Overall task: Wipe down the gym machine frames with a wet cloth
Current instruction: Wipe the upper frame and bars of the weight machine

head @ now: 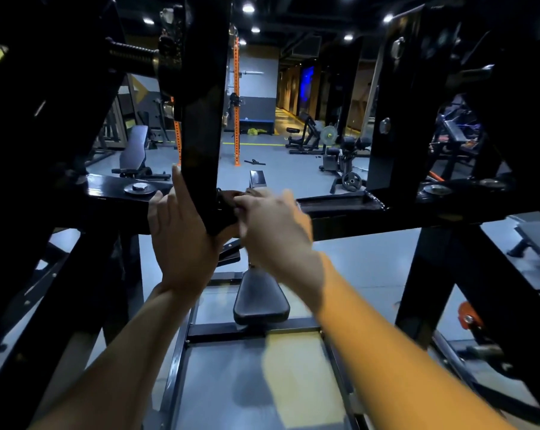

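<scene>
Left hand [181,240] flat on upright frame post [205,103], right hand [274,231] pinching dark cloth [226,209]

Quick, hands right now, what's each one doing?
Left hand: pressed against the black upright, grip cannot be told.
Right hand: motion-blurred at the upright's base, cannot be told.

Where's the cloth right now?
Head view, centre: the dark cloth is bunched at the foot of the black upright post, pinched by the right hand, with the left hand against the post's left side.
</scene>
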Demonstrator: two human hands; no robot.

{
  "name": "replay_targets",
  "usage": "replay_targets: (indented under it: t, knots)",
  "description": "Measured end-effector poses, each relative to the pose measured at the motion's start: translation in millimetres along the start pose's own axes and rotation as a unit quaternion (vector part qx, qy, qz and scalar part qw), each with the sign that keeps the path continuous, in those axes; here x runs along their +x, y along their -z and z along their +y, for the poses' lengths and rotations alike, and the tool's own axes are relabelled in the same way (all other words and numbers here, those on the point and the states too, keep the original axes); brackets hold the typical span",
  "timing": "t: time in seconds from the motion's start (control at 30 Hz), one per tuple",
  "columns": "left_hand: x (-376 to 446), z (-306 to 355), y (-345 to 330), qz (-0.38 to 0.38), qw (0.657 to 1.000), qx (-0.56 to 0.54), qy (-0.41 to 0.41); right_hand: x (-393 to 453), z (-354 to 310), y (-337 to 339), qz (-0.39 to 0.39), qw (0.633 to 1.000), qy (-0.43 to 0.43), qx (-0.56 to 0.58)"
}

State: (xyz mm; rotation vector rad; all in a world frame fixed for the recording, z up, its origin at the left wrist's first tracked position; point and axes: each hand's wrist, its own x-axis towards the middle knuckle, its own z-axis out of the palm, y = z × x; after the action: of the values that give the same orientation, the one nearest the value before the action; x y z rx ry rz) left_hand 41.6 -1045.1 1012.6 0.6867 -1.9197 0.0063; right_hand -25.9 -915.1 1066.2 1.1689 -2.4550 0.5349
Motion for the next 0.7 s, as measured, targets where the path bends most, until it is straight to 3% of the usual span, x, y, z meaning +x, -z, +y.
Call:
replay_targets:
  t: [0.13, 0.23, 0.3, 0.37, 0.47, 0.53, 0.7]
  knots:
    - [-2.1, -1.1, -0.2, -0.019, 1.0, 0.021, -0.005, -17.2, 93.9, 42.3, 0.01, 0.985, -0.137, -0.105]
    - [-2.4, 0.1, 1.7, -0.015, 1.0, 0.017, 0.003, -5.2, 107.7, 60.2, 0.022, 0.972, -0.208, -0.103]
    - [-4.1, 1.0, 2.4, -0.011, 1.0, 0.012, 0.002, 9.5, 70.5, 46.7, 0.057, 0.984, -0.166, -0.019]
    - [-1.9, 0.4, 0.4, -0.005, 1.0, 0.002, 0.003, 17.6, 22.2, 15.9, 0.045, 0.996, -0.065, 0.042]
    - [-0.4, -4.0, -2.9, -0.005, 1.0, 0.008, 0.0, 14.3, -3.8, -12.1, -0.002, 1.0, 0.001, 0.025]
    - [-0.7, -5.7, -3.7, -0.01, 1.0, 0.017, -0.002, 8.2, 23.1, 1.9, -0.001, 0.999, -0.018, -0.035]
    - [-2.5, -0.6, -0.5, -0.008, 1.0, 0.007, -0.005, -21.0, 115.9, 56.0, 0.027, 0.977, -0.173, -0.123]
